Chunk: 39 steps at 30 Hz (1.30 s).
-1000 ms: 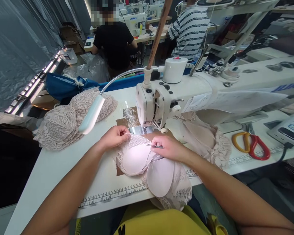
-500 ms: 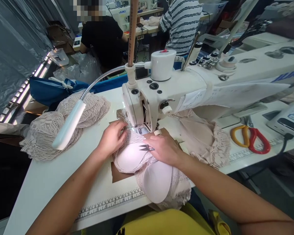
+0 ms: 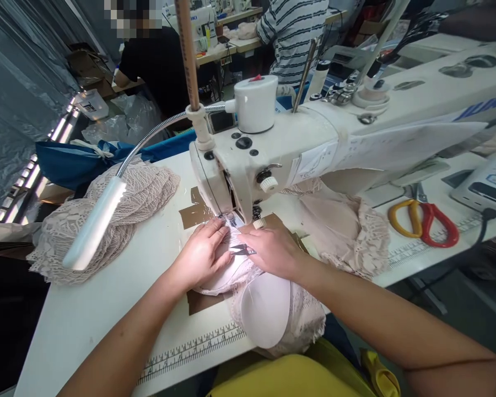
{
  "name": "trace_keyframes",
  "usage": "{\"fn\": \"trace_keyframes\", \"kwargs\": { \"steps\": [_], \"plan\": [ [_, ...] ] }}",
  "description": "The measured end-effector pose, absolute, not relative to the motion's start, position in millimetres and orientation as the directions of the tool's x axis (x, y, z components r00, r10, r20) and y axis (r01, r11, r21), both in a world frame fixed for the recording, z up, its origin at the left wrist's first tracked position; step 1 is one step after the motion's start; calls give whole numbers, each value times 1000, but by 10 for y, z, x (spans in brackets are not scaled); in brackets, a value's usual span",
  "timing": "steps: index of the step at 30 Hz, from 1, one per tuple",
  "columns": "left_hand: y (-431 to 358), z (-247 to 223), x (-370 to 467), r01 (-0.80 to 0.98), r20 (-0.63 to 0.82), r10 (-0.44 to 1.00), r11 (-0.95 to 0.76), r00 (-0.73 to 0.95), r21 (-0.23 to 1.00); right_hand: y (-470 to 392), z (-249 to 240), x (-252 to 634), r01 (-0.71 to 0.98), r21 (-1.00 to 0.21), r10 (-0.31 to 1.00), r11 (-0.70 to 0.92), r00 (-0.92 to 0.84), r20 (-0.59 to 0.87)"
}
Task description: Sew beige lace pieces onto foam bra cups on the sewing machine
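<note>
A pale pink lace bra lies under the needle area of a white sewing machine (image 3: pixel 310 129), one moulded cup (image 3: pixel 265 313) hanging toward the table's front edge. My left hand (image 3: pixel 200 253) rests flat on the other cup and its lace, fingers stretched toward the presser foot (image 3: pixel 232 219) and thumb apart. Curled in my right hand (image 3: pixel 273 251) are small dark thread snips (image 3: pixel 240 250), their blades pointing left across the fabric. That hand also touches the lace just right of the presser foot. My left hand partly hides the cup beneath it.
A lamp (image 3: pixel 95 226) on a bendy neck hangs over stacked lace pieces (image 3: pixel 149 193) at the left. Red-and-yellow-handled scissors (image 3: pixel 438 225) lie at the right, near more beige lace fabric (image 3: pixel 334 212). Two people sit farther back. A printed ruler (image 3: pixel 194 350) runs along the front edge.
My left hand has moved from pinching the cup's upper edge to lying flat over the cup. The right hand stays by the presser foot with the snips. The camera view has shifted slightly.
</note>
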<state>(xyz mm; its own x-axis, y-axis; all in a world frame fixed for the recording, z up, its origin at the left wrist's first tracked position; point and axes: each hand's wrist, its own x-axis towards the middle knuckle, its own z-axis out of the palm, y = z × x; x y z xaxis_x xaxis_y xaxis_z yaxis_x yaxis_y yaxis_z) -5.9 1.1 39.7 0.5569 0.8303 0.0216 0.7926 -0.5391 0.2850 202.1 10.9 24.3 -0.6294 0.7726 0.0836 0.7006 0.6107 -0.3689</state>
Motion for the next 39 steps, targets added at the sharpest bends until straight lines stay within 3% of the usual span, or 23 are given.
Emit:
{"fn": "trace_keyframes", "kwargs": {
  "steps": [6,18,24,29,39],
  "plan": [
    [142,422,-147,776,-62,793,-572,606,265,111,269,2020,732,-353,781,583,-625,-6],
    [243,415,-235,753,-118,752,-612,649,239,113,225,2030,686,-409,751,601,-660,-5],
    [131,444,-238,722,28,744,-655,667,221,129,240,2052,701,-364,769,614,-635,73],
    [5,376,-137,696,135,734,-675,665,245,133,244,2038,693,-305,735,653,-677,34],
    [-15,259,-111,727,144,744,-668,652,160,132,227,2018,714,-302,753,632,-658,23]
  ]
}}
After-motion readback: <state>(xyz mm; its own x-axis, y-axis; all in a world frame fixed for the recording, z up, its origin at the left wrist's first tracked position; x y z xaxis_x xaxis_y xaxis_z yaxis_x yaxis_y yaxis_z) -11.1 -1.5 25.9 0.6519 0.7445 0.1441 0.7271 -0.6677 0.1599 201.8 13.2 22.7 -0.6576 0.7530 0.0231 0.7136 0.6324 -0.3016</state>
